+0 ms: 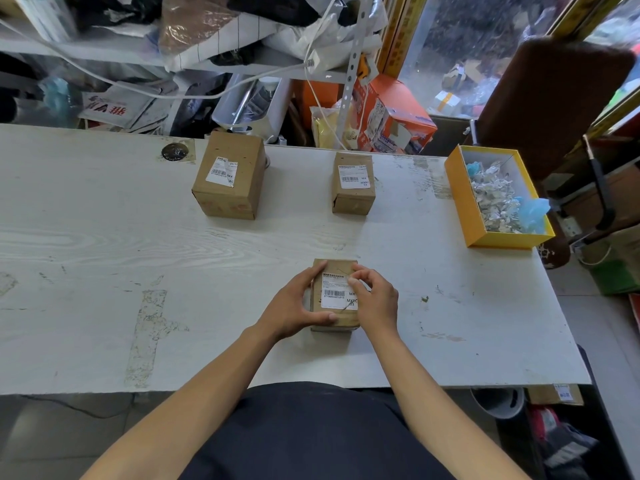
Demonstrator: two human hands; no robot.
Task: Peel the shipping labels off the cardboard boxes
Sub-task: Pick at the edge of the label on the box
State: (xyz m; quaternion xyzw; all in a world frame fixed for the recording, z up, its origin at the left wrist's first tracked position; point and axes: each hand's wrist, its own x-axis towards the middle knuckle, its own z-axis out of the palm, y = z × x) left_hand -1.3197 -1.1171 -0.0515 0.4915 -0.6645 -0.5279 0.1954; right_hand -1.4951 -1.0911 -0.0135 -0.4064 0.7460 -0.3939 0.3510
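Your left hand (298,306) grips the small brown cardboard box (334,295) nearest you, while your right hand (375,299) pinches at the top right corner of its white barcode label (337,289), still stuck down. Farther back, the larger brown carton (229,174) and the small brown carton (353,183) keep their labels. The yellow tray (460,202) already holds crumpled paper scraps.

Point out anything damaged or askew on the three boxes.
The label on the far left box is partly torn at its top, and that box sits turned at an angle. The near box shows a dark scratch-like line across its label.
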